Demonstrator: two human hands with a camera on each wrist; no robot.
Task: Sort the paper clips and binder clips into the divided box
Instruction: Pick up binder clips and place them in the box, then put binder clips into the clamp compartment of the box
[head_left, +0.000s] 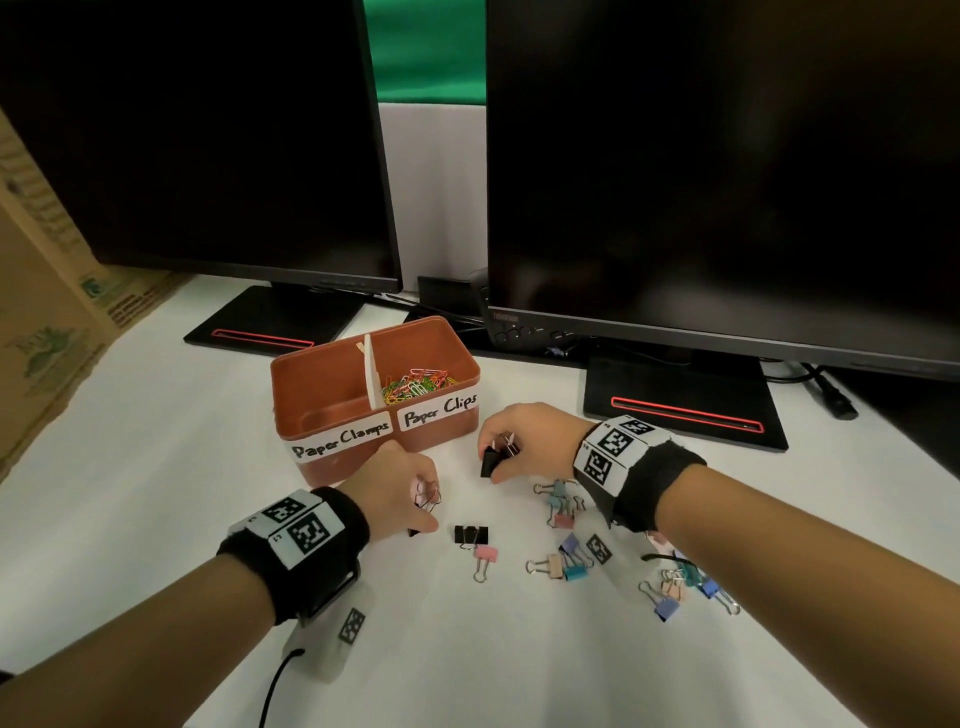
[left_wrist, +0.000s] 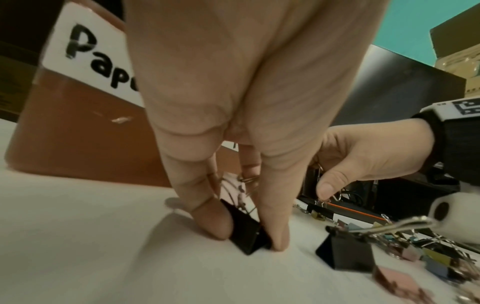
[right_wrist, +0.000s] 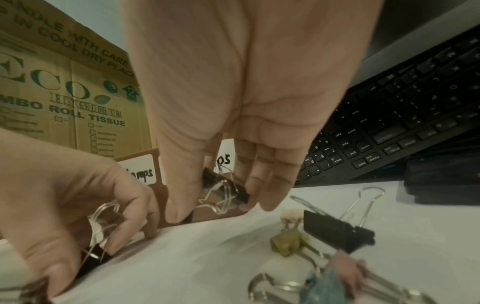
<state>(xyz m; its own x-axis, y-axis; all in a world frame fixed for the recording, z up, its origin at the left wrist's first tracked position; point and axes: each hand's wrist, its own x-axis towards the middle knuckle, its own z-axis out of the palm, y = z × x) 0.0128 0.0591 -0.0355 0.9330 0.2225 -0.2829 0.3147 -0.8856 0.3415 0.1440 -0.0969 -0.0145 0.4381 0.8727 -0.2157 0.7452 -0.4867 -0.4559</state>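
- My left hand (head_left: 400, 493) pinched a black binder clip (left_wrist: 248, 236) between thumb and fingertip, its base touching the desk (head_left: 467, 665) just in front of the box's near wall.
- My right hand (head_left: 524, 441) gripped another black clip (head_left: 491, 461), lifted beside the divided box (head_left: 322, 379), near its "Paper Clips" corner.
- Coloured paper clips (head_left: 415, 384) lay in the right compartment.
- Loose binder clips (head_left: 566, 558) were scattered on the desk below my right wrist; bare white desk lay to the left of the box.
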